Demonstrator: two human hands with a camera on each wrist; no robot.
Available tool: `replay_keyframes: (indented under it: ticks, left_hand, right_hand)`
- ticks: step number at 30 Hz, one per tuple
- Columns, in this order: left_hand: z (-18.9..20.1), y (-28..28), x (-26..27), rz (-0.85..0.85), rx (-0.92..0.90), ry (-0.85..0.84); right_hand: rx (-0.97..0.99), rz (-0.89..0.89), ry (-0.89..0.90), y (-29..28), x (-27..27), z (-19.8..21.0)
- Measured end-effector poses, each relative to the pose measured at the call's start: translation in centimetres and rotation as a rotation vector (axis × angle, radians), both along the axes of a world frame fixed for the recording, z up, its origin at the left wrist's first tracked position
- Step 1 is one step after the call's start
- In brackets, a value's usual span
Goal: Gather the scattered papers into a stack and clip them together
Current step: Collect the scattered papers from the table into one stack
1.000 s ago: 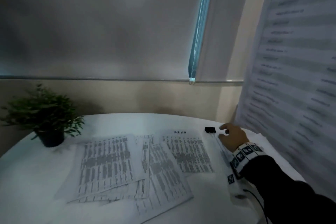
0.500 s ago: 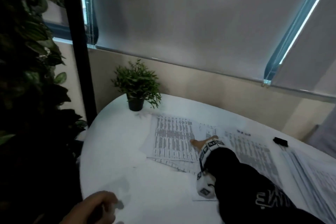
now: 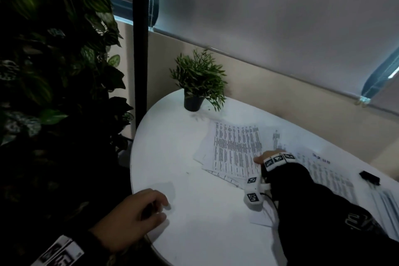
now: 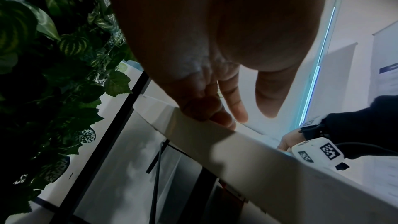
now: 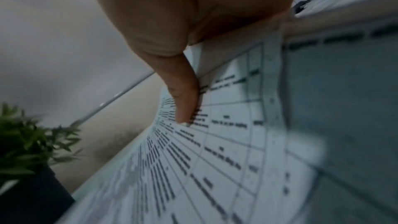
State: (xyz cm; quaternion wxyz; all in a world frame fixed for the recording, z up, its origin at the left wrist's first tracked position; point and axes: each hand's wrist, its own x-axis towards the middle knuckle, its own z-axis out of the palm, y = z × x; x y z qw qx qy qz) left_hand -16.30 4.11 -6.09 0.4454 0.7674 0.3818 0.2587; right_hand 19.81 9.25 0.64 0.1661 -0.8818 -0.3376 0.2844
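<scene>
Several printed sheets (image 3: 235, 147) lie overlapping and fanned out in the middle of the round white table (image 3: 172, 153). My right hand (image 3: 267, 156) is on their right side. In the right wrist view its thumb (image 5: 185, 101) lies on top of a printed sheet (image 5: 215, 159) whose edge runs in under the palm; the fingers are hidden. A small black binder clip (image 3: 369, 177) sits far right, apart from both hands. My left hand (image 3: 138, 214) rests on the table's near left rim, its fingers (image 4: 215, 105) loose and holding nothing.
A small potted plant (image 3: 196, 84) stands at the table's far left edge, close to the sheets. More printed sheets (image 3: 330, 177) and a pile of paper (image 3: 386, 201) lie on the right. A black post (image 3: 140, 45) and dense foliage (image 3: 54, 60) stand left of the table.
My right hand left the binder clip and travelled left onto the scattered sheets. My left hand came up onto the table's near rim. The head view swung left.
</scene>
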Motion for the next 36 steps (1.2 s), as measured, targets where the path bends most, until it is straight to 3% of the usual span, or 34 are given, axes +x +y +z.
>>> replay_keyframes:
  ticks: [1, 3, 4, 6, 10, 13, 16, 20, 23, 28, 32, 34, 36]
  left_hand:
    - [0.2, -0.2, 0.1, 0.014, -0.018, -0.01]
    - [0.6, -0.4, 0.3, 0.061, -0.053, -0.048]
    - [0.9, -0.5, 0.4, 0.091, -0.094, -0.069]
    - [1.1, -0.5, 0.8, 0.166, -0.187, -0.136]
    - [2.1, -0.4, 2.0, 0.368, -0.389, -0.385]
    - [2.0, -0.3, 3.2, 0.447, -0.506, -0.605]
    - [2.3, -1.1, 4.5, 0.46, -0.566, -0.815]
    - [2.0, -1.9, 5.3, 0.519, -0.515, -0.729]
    - [1.4, -1.5, 4.9, 0.586, -0.416, -0.66]
    - [1.1, -1.0, 4.9, 0.654, -0.368, -0.571]
    - [0.2, -0.8, 4.8, 0.643, -0.394, -0.509]
    - [-0.3, -0.7, 4.7, 0.617, -0.398, -0.525]
    - [-0.5, -0.6, 4.6, 0.589, -0.452, -0.617]
  right_hand:
    - [0.154, -0.002, 0.014, -0.6, 0.0, 1.4]
    - [0.181, 0.02, -0.033, -0.6, 1.3, 2.6]
    - [0.265, -0.064, 0.031, -0.7, 1.9, 2.7]
    - [0.384, 0.035, 0.056, -1.6, 2.4, 3.7]
    - [0.612, 0.22, 0.508, -5.2, -0.9, 5.4]
    - [0.609, 0.407, 0.648, -7.0, -4.3, 4.1]
    - [0.514, 0.438, 0.76, -8.1, -7.5, 0.9]
    - [0.418, 0.489, 0.837, -9.3, -9.9, -1.6]
    - [0.41, 0.401, 0.699, -9.5, -8.3, -2.2]
    - [0.356, 0.14, 0.227, -8.8, -1.8, -1.4]
    - [-0.114, 0.064, -0.334, -8.5, 4.6, -0.6]
    - [-0.255, 0.01, -0.402, -9.1, 6.3, -1.3]
    - [-0.277, -0.044, -0.366, -9.5, 7.1, -2.0]
